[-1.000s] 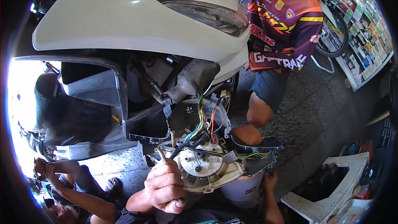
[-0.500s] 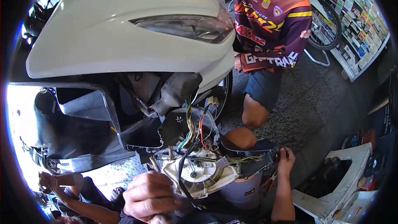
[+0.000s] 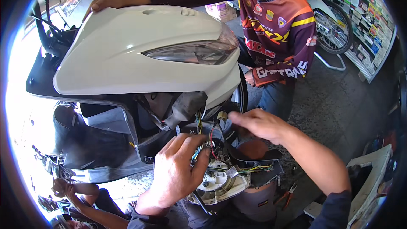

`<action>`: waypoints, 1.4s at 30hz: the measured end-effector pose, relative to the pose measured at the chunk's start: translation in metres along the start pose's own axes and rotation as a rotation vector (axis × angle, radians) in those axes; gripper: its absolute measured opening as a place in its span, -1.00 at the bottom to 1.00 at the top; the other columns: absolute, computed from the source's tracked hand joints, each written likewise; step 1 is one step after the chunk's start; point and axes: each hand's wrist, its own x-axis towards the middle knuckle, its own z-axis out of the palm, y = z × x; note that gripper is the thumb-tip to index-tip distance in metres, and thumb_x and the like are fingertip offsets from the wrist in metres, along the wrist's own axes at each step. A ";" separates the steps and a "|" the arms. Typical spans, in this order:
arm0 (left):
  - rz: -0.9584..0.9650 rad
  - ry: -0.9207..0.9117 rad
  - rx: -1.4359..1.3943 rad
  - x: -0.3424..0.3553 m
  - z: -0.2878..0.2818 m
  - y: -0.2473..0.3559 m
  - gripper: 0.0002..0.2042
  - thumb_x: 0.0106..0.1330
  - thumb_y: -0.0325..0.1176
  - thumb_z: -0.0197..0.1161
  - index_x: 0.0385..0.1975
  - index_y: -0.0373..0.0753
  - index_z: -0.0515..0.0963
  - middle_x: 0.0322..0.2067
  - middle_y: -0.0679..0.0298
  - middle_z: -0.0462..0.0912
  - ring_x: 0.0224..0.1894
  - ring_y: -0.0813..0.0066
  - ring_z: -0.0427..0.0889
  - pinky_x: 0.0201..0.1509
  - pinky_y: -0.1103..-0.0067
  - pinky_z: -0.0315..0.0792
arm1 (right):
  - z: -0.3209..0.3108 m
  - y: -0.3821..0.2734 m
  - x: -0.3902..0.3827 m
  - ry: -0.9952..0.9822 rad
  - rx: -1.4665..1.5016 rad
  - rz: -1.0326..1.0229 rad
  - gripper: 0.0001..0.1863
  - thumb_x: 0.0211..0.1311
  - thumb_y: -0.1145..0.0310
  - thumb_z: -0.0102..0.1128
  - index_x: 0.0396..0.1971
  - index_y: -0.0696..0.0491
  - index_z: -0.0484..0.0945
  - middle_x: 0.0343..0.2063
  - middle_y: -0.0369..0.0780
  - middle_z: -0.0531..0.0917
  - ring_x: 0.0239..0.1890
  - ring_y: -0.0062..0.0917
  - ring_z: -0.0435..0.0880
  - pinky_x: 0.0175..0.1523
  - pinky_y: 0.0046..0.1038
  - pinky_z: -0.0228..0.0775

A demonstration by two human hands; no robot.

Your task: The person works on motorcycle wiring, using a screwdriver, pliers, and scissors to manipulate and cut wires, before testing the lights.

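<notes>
Instrument cluster [image 3: 219, 181]: sitting right over the wearer's lap, white back facing up, one side partly hidden by a hand.

What just changed: half a second ago the left hand was a loose fist low beside the cluster, and the right hand was out at the end of the dark handlebar cover [image 3: 267, 177]. Now both are up around the wiring, so the wires look like the focus, and that end of the cover has no hand on it.

Left hand [image 3: 179, 167]: comes in from below, back of the hand up, fingers bent over the blue-and-white wires [image 3: 197, 153]. Thumb sits a bit apart from the index finger. Can't tell if that grip is actually clamped on anything.

Right hand [image 3: 259, 124]: forearm angles in from lower right, fingers stretched left just beside the pale yellow connector [image 3: 221, 115]. Bit blurry, so can't tell whether the grip is together or even touching it.

Loose wiring: red wire [image 3: 212, 138] between the two hands, yellow-green wires [image 3: 256, 168] running toward the cover.

White front fairing [image 3: 114, 55]: above all this, with a helper's hand [image 3: 106, 3] resting on its top edge.

Floor: orange-handled pliers [image 3: 288, 196] lying to the right of the wearer's leg.
</notes>
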 end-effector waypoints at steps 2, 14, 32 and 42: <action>-0.041 0.004 -0.039 0.000 -0.001 0.006 -0.79 0.21 -0.54 0.31 -0.15 -0.39 0.67 -0.29 0.03 0.71 -0.30 0.13 0.75 -0.20 0.39 0.59 | 0.007 -0.015 0.005 -0.054 0.065 0.011 -0.41 0.40 -0.19 0.24 -0.27 0.15 0.72 -0.36 -0.27 0.72 -0.27 -0.59 0.60 -0.11 -0.41 0.41; 0.045 0.113 -0.348 -0.007 -0.004 -0.007 -0.62 0.23 -0.48 0.40 0.05 -0.38 0.58 -0.23 0.05 0.69 -0.36 0.21 0.70 -0.28 0.43 0.58 | 0.045 -0.040 -0.069 0.236 -0.060 -0.862 -0.75 0.19 0.49 0.52 -0.18 0.21 0.67 -0.35 -0.23 0.65 -0.27 -0.59 0.67 -0.16 -0.51 0.51; -0.259 -0.069 -1.206 -0.008 0.001 -0.022 -0.86 0.46 -0.50 0.33 -0.09 -0.40 0.64 -0.17 0.27 0.74 -0.11 0.65 0.63 0.03 0.61 0.53 | 0.028 -0.045 -0.102 0.387 0.014 -0.819 -0.77 0.24 0.55 0.37 -0.11 0.23 0.68 -0.34 -0.26 0.66 -0.38 -0.71 0.60 -0.31 -0.62 0.44; -0.191 0.128 -1.126 -0.016 0.015 -0.032 -0.67 0.32 -0.35 0.41 -0.06 -0.39 0.51 -0.18 0.08 0.75 -0.19 0.43 0.70 0.04 0.53 0.54 | -0.036 0.097 -0.145 0.866 0.694 -0.572 -0.76 0.40 0.41 0.31 -0.05 0.25 0.65 -0.37 -0.28 0.65 -0.43 -0.74 0.47 -0.35 -0.68 0.29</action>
